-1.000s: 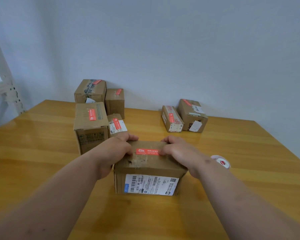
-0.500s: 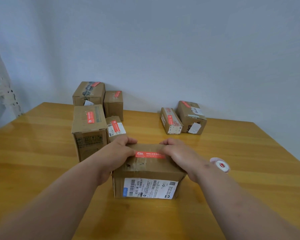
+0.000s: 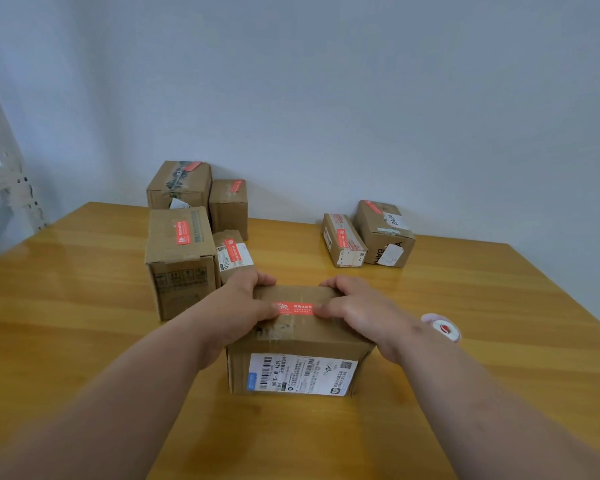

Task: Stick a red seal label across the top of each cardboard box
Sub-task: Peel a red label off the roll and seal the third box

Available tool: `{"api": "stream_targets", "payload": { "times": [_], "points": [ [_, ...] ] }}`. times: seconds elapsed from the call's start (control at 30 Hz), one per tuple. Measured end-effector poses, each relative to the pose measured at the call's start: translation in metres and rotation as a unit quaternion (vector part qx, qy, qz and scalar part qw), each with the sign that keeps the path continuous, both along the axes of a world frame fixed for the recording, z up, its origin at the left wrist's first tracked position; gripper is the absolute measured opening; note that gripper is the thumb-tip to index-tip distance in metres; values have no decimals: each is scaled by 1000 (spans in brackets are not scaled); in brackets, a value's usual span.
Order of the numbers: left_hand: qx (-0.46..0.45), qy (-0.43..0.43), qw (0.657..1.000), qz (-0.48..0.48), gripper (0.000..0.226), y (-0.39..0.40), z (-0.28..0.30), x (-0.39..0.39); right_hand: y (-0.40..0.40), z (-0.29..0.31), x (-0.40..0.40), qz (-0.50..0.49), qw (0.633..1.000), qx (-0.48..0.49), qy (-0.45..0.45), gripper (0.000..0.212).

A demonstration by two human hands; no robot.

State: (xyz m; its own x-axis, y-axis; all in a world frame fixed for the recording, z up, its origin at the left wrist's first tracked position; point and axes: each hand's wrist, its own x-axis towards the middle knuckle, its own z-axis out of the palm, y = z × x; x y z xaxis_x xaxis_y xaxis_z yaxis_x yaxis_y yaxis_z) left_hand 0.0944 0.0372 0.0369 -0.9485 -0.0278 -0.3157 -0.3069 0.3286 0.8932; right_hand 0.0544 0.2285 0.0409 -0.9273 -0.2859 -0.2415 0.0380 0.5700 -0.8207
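Near box sits at the middle of the table, shipping label facing me, red seal label lying across its top. My left hand is draped over the left top edge, fingers curled over the far rim and thumb pressing the label's left end. Right hand mirrors it on the right edge, thumb on the label's right end. So both are grasping the box while they rub the sticker down. Handling judgement: corrugated card, stiff at the edges and corners but springy mid-panel over the taped seam, so I'd press beside the flap line, not hard on it. Weight I can't tell. The label looks thin and limp, likely to crease or grab early, best taken by its ends. Old tape on top looks glossy, so adhesion there may be weaker. Count: seven cardboard boxes in view, this one plus four in the left cluster and two in the right pair. Each of the other six shows a red label, so seven labels seen. One label roll lies just beside my right wrist.
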Motion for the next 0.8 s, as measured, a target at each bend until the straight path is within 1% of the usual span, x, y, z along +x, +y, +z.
{"api": "stream_targets", "payload": {
  "times": [0.13,0.2,0.27,0.33,0.4,0.5,0.57,0.6,0.67,0.7,0.73,0.8],
  "points": [
    [21,-7,1000,5,39,-3,2,1,5,2,1,-9,1000,-20,-21,34],
    [16,-2,1000,6,35,-1,4,1,3,3,1,-13,1000,-20,-16,28],
    [-9,14,1000,2,30,4,5,1,-1,1,1,-10,1000,0,5,24],
    [-52,31,998,-1,40,8,3,0,-2,-1,0,-5,999,22,24,24],
    [-76,38,996,10,44,9,2,-1,-1,0,0,-7,1000,22,14,25],
    [-49,20,998,25,38,10,4,-1,2,4,1,-17,1000,1,-15,30],
    [-51,20,998,28,37,10,3,1,0,4,2,-22,1000,-3,-15,25],
    [-71,27,997,27,39,11,2,1,-2,3,4,-20,1000,6,-8,28],
    [-139,51,989,24,51,12,-1,2,-6,2,6,-12,999,41,19,46],
    [-160,57,985,23,55,13,-1,2,-7,3,6,-8,998,51,22,48],
    [-165,59,984,25,54,14,-2,2,-6,3,6,-5,999,48,15,45],
    [-138,49,989,29,49,14,0,2,-3,5,6,-4,1000,21,-13,34]
  ]
}}
